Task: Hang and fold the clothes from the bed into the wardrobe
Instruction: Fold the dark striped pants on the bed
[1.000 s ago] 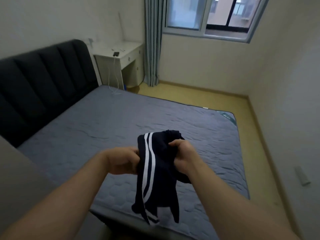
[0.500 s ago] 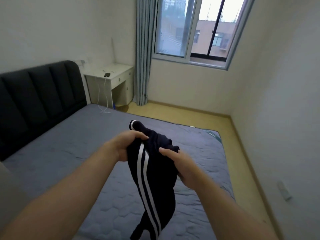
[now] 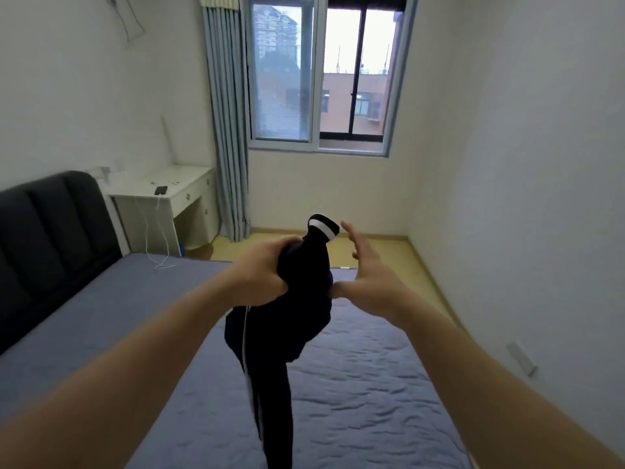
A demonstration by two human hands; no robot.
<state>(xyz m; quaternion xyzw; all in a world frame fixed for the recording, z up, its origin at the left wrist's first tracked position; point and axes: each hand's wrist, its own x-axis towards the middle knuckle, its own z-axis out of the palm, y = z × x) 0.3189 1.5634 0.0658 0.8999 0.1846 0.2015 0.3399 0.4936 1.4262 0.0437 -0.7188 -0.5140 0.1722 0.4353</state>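
grey quilted bed (image 3: 355, 384) under a window (image 3: 321, 72); left hand (image 3: 262, 275) grips dark white-striped garment (image 3: 301, 299), right hand (image 3: 367, 275) spread beside it.

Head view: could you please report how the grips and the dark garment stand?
Left grip holds garment, bunched, up above bed. Right grip open, fingers spread, beside garment. Wardrobe not in view.

Navy-black garment (image 3: 304, 299), white stripe down its side, white band at the top end. Slate blue-grey mattress (image 3: 372, 384), quilted stitching. Charcoal headboard (image 3: 44, 238), vertical channels. Pale grey-blue curtain (image 3: 226, 130). White desk (image 3: 176, 187). Yellow-tan floor (image 3: 395, 243). Cream wall (image 3: 507, 164).
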